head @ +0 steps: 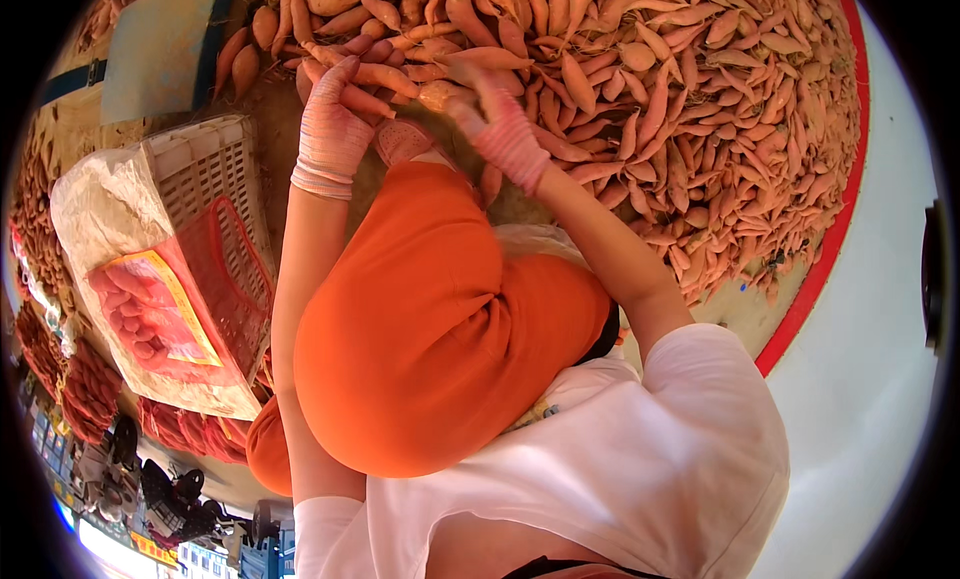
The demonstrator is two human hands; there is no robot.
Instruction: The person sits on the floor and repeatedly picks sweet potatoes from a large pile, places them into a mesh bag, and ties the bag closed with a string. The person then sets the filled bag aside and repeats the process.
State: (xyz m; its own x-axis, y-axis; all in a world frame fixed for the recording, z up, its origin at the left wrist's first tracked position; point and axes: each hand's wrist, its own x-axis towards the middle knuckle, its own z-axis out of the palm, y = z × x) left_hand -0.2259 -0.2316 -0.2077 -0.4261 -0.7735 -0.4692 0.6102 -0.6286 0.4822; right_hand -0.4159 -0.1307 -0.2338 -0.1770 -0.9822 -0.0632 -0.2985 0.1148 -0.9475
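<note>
A large heap of sweet potatoes (675,129) fills the upper and right part of the head view. My left hand (337,106), in a striped knit glove, holds sweet potatoes (384,79) at the near edge of the heap; their exact number is unclear. To its right my right hand (499,114), gloved too, is blurred above the heap's edge, near a rounder sweet potato (442,96). Its fingers look apart, but whether anything is under them cannot be made out.
At the left stands a white plastic crate (202,159) with a printed bag (105,204) draped over it. A flat board (161,50) lies beyond it. Red mesh sacks of sweet potatoes (199,433) are at lower left. A pale wall with a red edge (855,144) bounds the heap on the right.
</note>
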